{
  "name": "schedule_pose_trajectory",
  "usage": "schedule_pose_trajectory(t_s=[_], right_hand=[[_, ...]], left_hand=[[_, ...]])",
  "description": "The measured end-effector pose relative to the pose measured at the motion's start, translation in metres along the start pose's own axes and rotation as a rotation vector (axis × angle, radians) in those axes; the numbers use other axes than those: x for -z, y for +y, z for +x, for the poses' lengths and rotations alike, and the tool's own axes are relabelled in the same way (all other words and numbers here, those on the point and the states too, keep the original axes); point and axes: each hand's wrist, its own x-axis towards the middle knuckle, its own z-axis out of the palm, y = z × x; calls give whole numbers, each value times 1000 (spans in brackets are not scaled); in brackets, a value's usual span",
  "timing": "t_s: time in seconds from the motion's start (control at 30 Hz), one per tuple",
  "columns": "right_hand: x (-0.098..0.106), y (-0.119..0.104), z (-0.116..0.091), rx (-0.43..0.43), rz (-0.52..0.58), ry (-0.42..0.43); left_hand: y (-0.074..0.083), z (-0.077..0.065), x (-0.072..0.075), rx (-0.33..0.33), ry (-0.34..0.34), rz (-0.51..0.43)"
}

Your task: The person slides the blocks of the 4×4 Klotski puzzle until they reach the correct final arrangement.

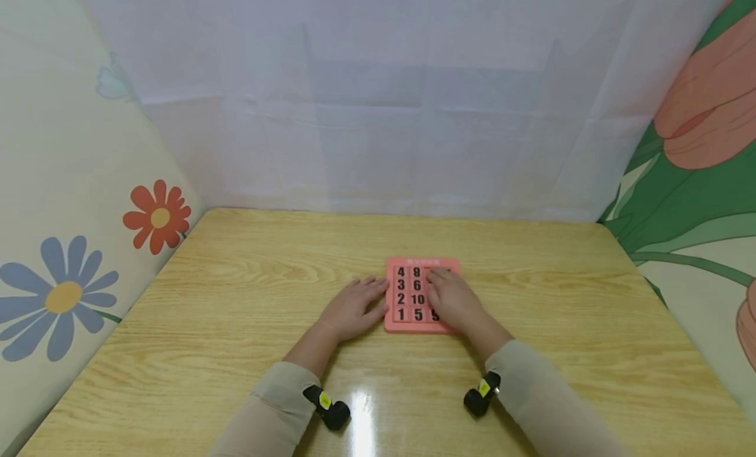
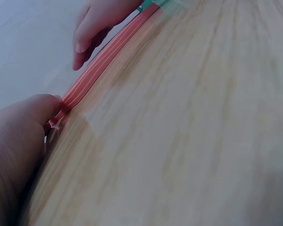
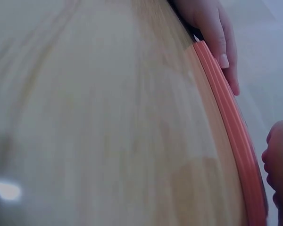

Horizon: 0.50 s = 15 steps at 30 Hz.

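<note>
A pink number slide puzzle [image 1: 422, 327] lies flat on the table, black numbers on its pink tiles. Along its left edge my left hand [image 1: 353, 308] rests, with fingertips and thumb touching the frame. My right hand [image 1: 456, 302] reaches over the right side, its fingers on or just above the tiles and covering most of the right columns. The left wrist view shows the left thumb [image 2: 49, 104] against a corner of the puzzle [image 2: 101, 63]. From the right wrist, the puzzle's side [image 3: 231, 125] appears edge-on, with the right hand [image 3: 282, 162] beside it.
The wood-grain table [image 1: 236, 266] spreads out around the puzzle. A white cloth [image 1: 378, 129] hangs behind it, and flower-printed panels [image 1: 53, 148] stand at the sides. Black wrist cameras [image 1: 335, 414] are strapped over both sleeves.
</note>
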Motion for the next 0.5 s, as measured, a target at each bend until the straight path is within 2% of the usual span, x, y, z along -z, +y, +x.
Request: schedule_pose_trajectory(t_s=[0.27,0.5], right_hand=[[-7,-20,10,22,-9,-36],[-9,-26,11,38,-36,-83]], left_hand=[[4,-1,4,8,0,-3],[3,-2,2,9,3,5]])
